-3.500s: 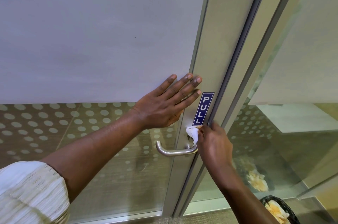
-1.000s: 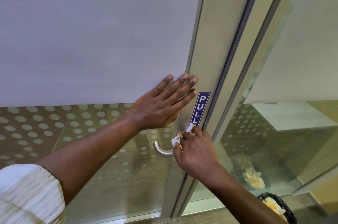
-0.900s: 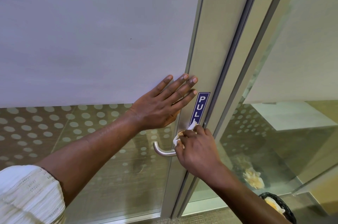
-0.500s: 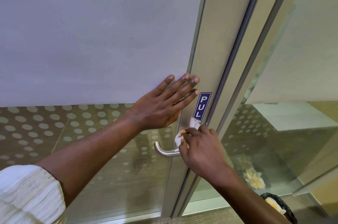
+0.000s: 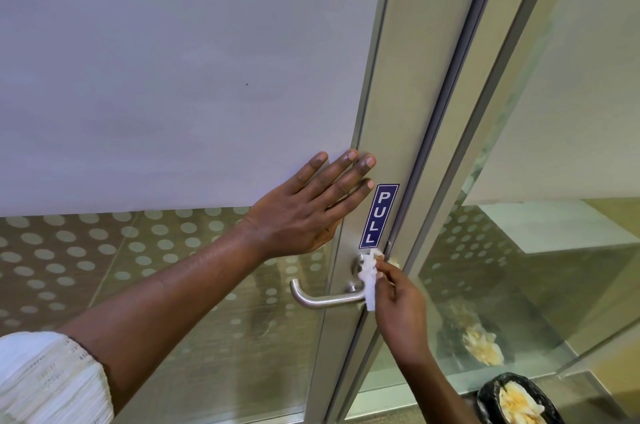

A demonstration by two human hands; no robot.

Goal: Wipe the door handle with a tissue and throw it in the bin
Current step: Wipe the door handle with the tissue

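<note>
A silver lever door handle (image 5: 322,299) sticks out leftward from the metal stile of a glass door. My right hand (image 5: 401,299) pinches a crumpled white tissue (image 5: 369,276) against the round base of the handle, just under a blue PULL sign (image 5: 379,215). My left hand (image 5: 311,208) lies flat on the door with fingers spread, above and left of the handle. A bin (image 5: 488,399) lined with a black bag and holding crumpled paper stands on the floor at the lower right.
The door's upper pane is frosted white; the lower pane (image 5: 104,257) carries a dot pattern. Right of the door frame (image 5: 460,146) is a fixed glass panel that shows a reflection (image 5: 483,347) of crumpled paper. A white knitted sleeve covers my left upper arm.
My right hand has slid right with the tissue, off the lever and onto its round base, so more of the lever shows. The left hand has stayed flat on the door.
</note>
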